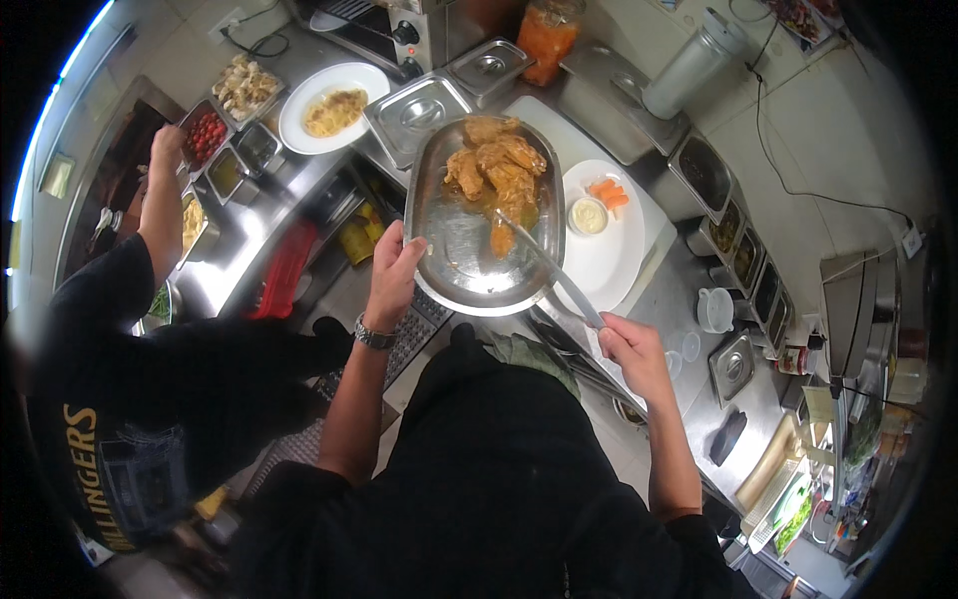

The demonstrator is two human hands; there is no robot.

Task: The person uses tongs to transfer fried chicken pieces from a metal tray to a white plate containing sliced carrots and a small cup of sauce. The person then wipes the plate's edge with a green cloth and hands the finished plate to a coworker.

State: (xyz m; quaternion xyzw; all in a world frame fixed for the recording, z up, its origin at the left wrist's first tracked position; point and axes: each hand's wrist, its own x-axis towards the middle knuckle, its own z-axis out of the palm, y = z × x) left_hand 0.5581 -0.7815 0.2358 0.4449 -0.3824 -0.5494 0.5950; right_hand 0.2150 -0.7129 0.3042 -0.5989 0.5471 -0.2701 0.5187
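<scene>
My left hand (395,269) grips the near left rim of an oval stainless steel tray (460,258), held up in front of me. Sauced fried chicken pieces (509,168) are heaped at the tray's far end, with oily sauce around them. In my right hand (635,350) is a long metal utensil (557,273), possibly tongs; its tip meets the nearest chicken piece. Partly hidden under the tray's right side is a white oval plate (610,262). On that plate are a small cup of pale dip (588,216) and carrot sticks (610,195).
A white cutting board (658,243) lies beneath the plate. To my left, a co-worker's hand (166,146) reaches to a container of cherry tomatoes (206,136). A pasta plate (296,120) and lidded steel pans (415,112) stand behind. Steel inserts (748,251) line the right wall.
</scene>
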